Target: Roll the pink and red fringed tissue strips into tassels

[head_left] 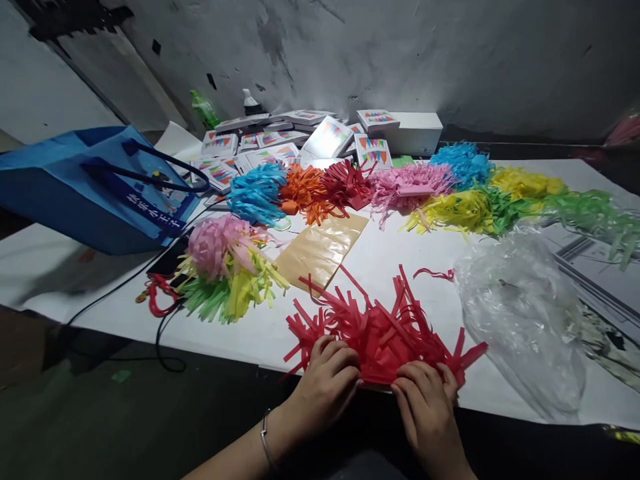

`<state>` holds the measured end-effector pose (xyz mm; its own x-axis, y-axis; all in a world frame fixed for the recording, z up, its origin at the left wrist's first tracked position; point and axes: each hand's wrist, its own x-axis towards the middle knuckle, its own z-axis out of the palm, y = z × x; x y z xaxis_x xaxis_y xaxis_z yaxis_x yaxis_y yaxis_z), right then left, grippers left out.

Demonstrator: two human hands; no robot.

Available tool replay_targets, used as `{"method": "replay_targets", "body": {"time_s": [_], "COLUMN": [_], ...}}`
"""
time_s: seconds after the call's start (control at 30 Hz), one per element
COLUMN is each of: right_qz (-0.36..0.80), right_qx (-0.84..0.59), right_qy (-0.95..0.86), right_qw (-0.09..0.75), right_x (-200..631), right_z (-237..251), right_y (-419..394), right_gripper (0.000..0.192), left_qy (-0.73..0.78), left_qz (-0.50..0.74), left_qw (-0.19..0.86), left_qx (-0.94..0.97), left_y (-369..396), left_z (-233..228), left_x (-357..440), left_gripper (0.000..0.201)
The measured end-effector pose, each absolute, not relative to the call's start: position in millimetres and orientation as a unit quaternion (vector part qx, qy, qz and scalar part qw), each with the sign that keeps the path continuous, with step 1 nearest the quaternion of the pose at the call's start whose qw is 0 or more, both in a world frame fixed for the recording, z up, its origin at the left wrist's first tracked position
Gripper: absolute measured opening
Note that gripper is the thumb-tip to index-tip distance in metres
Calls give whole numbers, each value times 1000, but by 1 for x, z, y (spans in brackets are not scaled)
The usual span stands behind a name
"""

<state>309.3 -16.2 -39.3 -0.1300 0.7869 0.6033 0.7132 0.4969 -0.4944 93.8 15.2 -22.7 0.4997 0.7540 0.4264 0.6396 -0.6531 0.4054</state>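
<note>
Hands grip 1 red fringed paper bundle [380,333] at the table [390,260] edge: left hand [325,387] and right hand [425,400] both pinching it, beside a clear plastic bag [520,313].

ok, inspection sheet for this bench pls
Surface: white table, lit from above.
Job's things: red fringe at the near edge.
Clutter: fringe bundles in many colours, tan sheet, clear bag, boxes, blue tote.
Hands: left hand and right hand both press on the red fringe.
Cables: black cable hangs over the near edge; red cord.
Surroundings: grey wall, dark floor.
</note>
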Motion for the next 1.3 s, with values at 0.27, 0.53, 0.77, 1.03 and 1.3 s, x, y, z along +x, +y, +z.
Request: {"method": "replay_targets", "body": {"time_s": [0.27,0.53,0.77,1.03,1.3], "right_qz": [-22,7,53,61,44], "right_qx": [-551,-461,-448,-522,-567], "right_qy": [-735,-788,-777,-731,-713], "right_qw": [395,409,439,434,411], "right_x": [299,308,311,299,294], "right_z": [-42,-59,-49,-45,-39], "right_y": [-16,-20,-22,-25,-24], "right_gripper": [17,12,17,17,16], "left_qy": [472,341,356,432,450], "left_qz": [270,285,320,248,237], "left_qw": [89,62,88,143,119], "left_qx": [834,894,874,855,853], "left_y": [17,18,16,11,11], "left_z": [-23,-32,-28,-12,-19], "left_x": [103,87,89,98,104], "left_gripper": [13,9,13,11,10]}}
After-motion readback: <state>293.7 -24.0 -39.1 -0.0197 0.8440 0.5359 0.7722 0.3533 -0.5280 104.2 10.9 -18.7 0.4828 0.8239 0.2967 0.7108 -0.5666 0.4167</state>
